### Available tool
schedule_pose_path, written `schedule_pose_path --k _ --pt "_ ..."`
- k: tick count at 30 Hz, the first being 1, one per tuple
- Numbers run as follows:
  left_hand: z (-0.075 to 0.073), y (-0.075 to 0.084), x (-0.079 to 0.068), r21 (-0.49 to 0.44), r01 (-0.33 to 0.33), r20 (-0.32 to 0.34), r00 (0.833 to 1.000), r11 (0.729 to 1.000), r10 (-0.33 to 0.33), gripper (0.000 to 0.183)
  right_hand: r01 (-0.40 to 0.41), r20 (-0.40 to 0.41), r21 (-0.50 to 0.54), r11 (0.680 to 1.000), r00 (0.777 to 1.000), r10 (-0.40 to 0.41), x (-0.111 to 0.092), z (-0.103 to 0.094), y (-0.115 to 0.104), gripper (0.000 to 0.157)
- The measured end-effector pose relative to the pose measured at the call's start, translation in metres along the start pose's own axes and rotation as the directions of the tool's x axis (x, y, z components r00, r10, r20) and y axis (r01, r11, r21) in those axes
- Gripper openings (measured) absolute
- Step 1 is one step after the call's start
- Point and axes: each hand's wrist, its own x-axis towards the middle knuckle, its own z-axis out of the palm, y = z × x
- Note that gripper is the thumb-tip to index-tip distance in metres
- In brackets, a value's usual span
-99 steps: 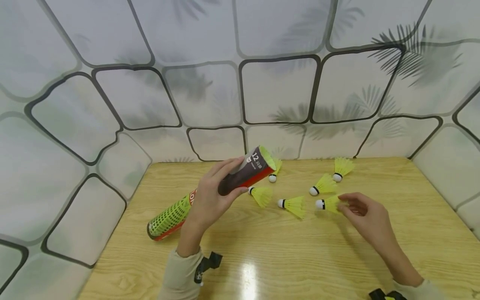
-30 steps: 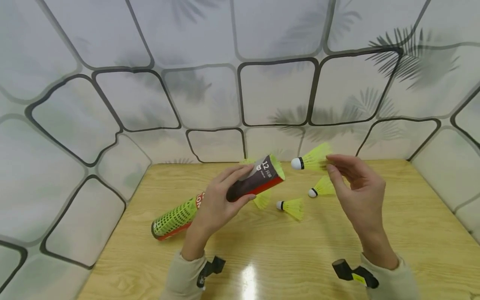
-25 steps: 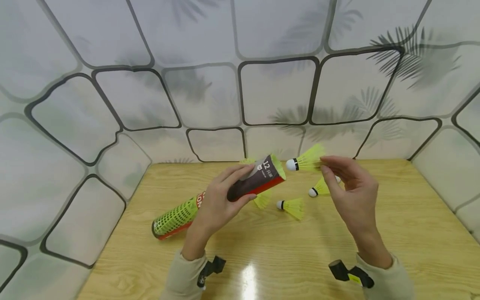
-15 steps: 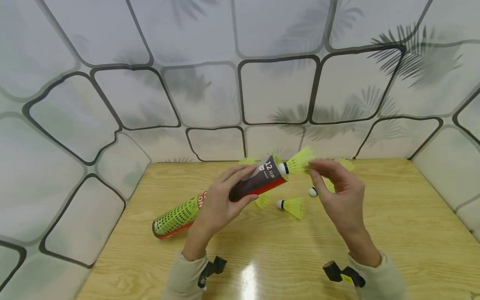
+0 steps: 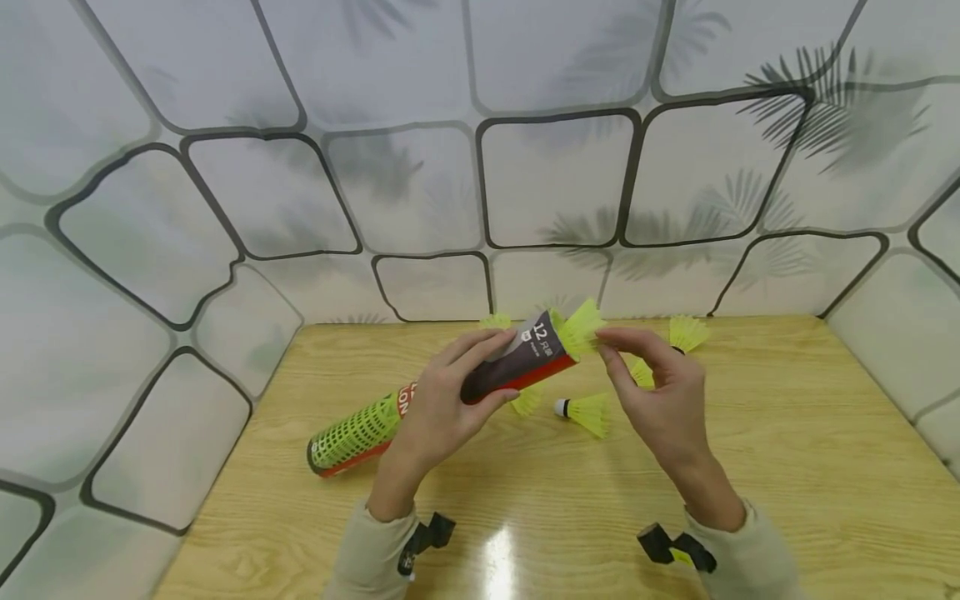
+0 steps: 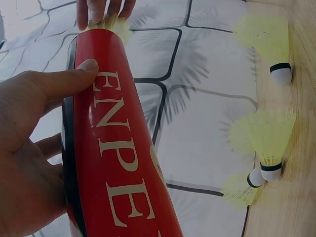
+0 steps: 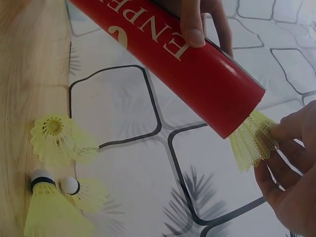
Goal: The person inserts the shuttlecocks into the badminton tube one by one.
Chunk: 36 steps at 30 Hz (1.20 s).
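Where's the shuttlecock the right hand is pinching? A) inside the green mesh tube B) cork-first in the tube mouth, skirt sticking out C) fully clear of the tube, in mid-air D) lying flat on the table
B: the right hand pinches the skirt of the shuttlecock, which juts from the mouth of the red tube; its cork is hidden inside.

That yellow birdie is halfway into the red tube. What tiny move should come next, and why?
Probably a gentle push further in by the right hand, then letting go. The shuttlecock has its skirt sticking out of the tube, pinched at the rim, while the left hand holds the tube tilted.
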Motion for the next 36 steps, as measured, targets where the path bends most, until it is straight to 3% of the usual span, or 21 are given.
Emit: schedule_pose_path --k 17,36 --pt "0.003 -0.001 0.000 -0.008 -0.019 0.007 1.000 1.000 0.019 0.066 0.004 0.086 -0.001 1.000 0.996 -0.004 -0.005 0.011 0.001 0.028" --pt "0.005 -0.002 0.001 -0.009 -0.040 -0.006 0.999 0.999 0.040 0.067 -0.065 0.209 0.115 0.991 0.977 0.040 -0.007 0.016 0.001 0.037"
